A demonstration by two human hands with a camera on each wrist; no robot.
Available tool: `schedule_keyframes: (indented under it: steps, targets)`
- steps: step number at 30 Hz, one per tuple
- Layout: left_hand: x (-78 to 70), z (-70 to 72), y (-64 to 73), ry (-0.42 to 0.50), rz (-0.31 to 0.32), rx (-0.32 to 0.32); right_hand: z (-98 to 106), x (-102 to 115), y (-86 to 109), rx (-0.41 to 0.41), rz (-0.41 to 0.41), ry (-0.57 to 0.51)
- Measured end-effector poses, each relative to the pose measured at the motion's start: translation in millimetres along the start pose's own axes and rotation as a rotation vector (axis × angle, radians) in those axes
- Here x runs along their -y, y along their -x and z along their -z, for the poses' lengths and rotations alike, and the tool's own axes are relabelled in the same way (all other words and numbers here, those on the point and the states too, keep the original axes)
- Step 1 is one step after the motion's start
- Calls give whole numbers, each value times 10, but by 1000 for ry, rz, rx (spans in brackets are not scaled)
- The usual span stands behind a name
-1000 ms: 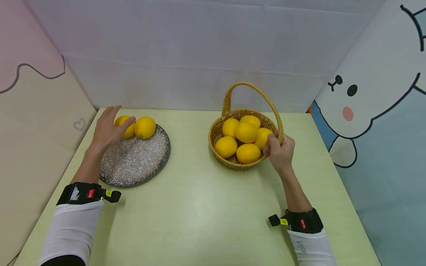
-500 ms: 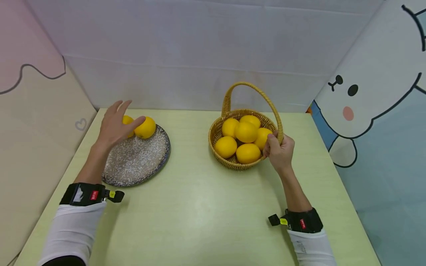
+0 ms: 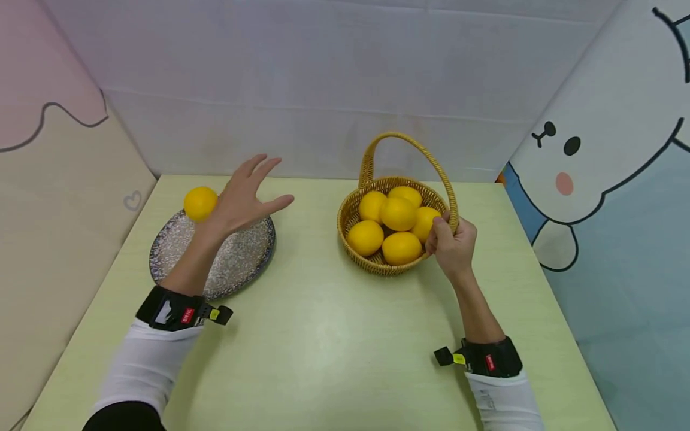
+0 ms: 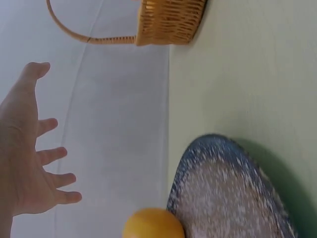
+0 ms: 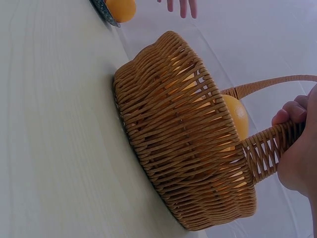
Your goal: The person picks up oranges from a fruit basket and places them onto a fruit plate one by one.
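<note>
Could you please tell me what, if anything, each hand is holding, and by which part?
The right hand grips the wicker basket low on one side of its handle. The left hand holds nothing.

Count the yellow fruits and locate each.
7 visible: one fruit at the far edge of the plate, six fruits in the wicker basket. Others may hide beneath these or behind the left hand.

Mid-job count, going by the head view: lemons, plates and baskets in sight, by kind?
Lemons: 7 visible
Plate: 1
Basket: 1
Total: 9; more lemons could be hidden behind the left hand or under the top ones.
</note>
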State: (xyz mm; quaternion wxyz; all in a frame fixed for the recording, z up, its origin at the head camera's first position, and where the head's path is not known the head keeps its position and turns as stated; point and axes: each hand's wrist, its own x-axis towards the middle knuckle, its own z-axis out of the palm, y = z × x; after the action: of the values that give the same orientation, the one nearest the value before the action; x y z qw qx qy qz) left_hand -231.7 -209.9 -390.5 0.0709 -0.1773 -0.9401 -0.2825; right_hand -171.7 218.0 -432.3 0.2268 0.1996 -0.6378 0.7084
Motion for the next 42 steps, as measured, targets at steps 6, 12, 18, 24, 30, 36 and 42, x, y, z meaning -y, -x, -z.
schedule_keyframes:
  steps: [6,12,18,24,30,36,42]
  targets:
    - [-411,-167,-181,-16,-119,18,-3,3,-2,-2,-8,-18]
    - [-764,-375,-328,-15,-217,55,2,9,4,-4,-14,-27]
    - [-1061,-585,-402,-17,-295,87,5,18,11,-2,-5,-26]
    - [-1310,-750,-480,-34,-359,130,9,15,15,0,-6,-39]
    - [-1501,-908,-586,-62,-414,169,16,25,12,-3,-9,-32]
    - [-1622,-1060,-698,-120,-432,192,7,33,7,-7,-9,-9]
    - [-1698,-1169,-755,-135,-391,253,-4,25,10,-1,-1,-4]
